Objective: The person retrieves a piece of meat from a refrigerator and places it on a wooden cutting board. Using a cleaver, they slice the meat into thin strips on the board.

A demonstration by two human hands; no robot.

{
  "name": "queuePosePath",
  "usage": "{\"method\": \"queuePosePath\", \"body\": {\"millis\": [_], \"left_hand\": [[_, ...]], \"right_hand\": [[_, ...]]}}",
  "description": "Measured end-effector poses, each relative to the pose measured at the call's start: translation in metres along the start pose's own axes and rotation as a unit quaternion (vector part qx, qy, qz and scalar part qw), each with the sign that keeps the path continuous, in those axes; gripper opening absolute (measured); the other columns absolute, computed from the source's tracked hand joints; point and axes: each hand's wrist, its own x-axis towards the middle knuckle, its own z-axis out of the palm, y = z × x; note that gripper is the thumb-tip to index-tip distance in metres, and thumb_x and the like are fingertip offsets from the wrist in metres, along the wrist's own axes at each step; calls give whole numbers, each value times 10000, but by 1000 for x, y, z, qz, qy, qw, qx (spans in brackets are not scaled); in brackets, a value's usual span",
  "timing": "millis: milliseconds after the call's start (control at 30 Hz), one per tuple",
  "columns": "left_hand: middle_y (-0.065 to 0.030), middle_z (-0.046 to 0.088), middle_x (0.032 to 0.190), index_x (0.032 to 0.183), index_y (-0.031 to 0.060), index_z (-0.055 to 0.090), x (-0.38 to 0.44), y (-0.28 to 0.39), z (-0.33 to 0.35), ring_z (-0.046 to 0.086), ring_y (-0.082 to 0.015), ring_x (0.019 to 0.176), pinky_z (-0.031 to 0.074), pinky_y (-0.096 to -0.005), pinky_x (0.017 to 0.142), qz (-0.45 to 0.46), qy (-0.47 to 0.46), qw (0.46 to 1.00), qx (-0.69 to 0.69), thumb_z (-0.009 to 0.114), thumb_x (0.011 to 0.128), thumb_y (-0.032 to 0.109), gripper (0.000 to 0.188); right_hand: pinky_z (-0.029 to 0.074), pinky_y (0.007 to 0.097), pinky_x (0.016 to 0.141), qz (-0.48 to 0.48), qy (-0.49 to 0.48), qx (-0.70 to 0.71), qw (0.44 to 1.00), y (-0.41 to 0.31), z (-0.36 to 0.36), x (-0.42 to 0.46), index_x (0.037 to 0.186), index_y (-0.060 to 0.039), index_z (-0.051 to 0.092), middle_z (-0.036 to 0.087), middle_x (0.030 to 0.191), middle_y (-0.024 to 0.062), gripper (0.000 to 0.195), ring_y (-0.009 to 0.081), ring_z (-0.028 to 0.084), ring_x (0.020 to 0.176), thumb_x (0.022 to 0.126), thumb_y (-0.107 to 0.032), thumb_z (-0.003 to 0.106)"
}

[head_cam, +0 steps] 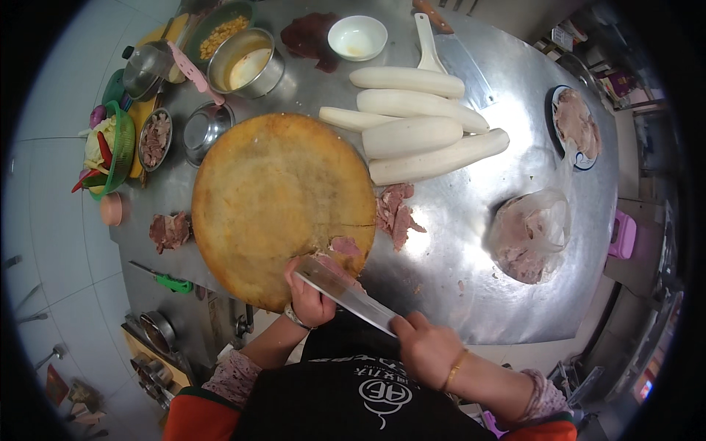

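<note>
My right hand [430, 350] grips the handle of a cleaver [350, 297], whose wide blade slants up to the left over the front edge of a round wooden chopping board [276, 193]. My left hand [310, 300] is at the board's front edge, its curled fingers against a piece of meat [336, 270] beside the blade. The blade hides part of the meat and of those fingers. A thin pink meat slice [346, 246] lies flat just beyond. More reddish meat [397, 215] rests on the steel table at the board's right, and a chunk [169, 231] sits at its left.
Several peeled white radishes [413, 138] lie behind the board, near a second cleaver [463, 60]. At right are a bag of meat [529, 237] and a plate of meat [576, 124]. A green lighter [174, 283], metal bowl [208, 132] and vegetable basket [124, 149] stand left on the steel table [441, 297].
</note>
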Motion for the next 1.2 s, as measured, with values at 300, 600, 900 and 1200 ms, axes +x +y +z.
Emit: {"method": "queuePosePath", "body": {"millis": [300,600,900,1200], "left_hand": [[-176,549,1104,1050,8,579,37,76,-46,453,-376,1032,306,-521,916,162,80,979,97,544,738,130,336],[-195,494,1077,1008,10,564,37,69,-37,429,-399,1028,316,-512,927,194,146,966,92,545,734,131,300],[-199,485,1107,1033,-3,557,32,55,-38,415,-409,1031,317,-508,915,181,86,974,103,550,750,161,327],[-212,482,1107,1006,1,558,35,64,-38,416,-400,1004,309,-494,912,156,101,975,118,536,762,164,295]], "right_hand": [[532,429,628,-4,-37,-22,999,-6,-2,29,1039,9,483,549,931,220,297,378,627,727,757,-49,554],[517,464,618,-11,54,-31,998,-17,21,82,1019,-38,495,561,896,201,248,408,600,667,772,-57,508],[506,472,596,5,-35,-5,999,8,-12,5,1048,-46,511,556,842,177,282,387,590,654,768,-67,531],[515,477,664,-15,15,-4,1000,-22,15,88,1012,-12,499,571,921,229,255,414,617,735,765,-57,539]]}}
